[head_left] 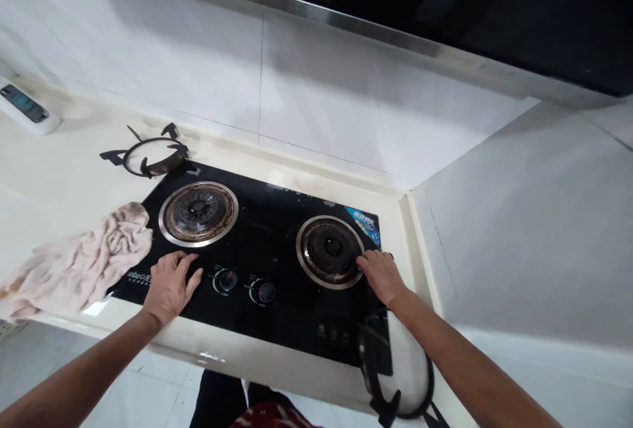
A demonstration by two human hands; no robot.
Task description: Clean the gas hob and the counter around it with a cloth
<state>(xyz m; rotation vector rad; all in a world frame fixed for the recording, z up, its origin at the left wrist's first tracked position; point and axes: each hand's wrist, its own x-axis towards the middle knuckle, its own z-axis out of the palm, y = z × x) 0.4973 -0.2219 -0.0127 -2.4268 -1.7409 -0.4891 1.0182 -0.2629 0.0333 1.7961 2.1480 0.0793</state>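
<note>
A black glass gas cooktop (267, 230) is set in the counter. Its left burner (198, 214) and right burner (330, 251) show stained drip trays inside metal rings, with no pan supports over them. My left hand (171, 286) rests on the glass just below the left burner, thumb apart from the bent fingers, holding nothing. At the right burner, my right hand (380, 273) has its fingers curled against the edge of the metal ring (307, 268); the fingertips are partly hidden. Two control knobs (228, 280) sit between my hands.
A black pan support (153, 157) stands behind the cooktop's left corner. Another pan support (368, 362) lies at the front right, under my right forearm. A crumpled pinkish cloth (93, 253) lies on the left. A range hood (395, 12) overhangs; a white device (30, 108) sits far left.
</note>
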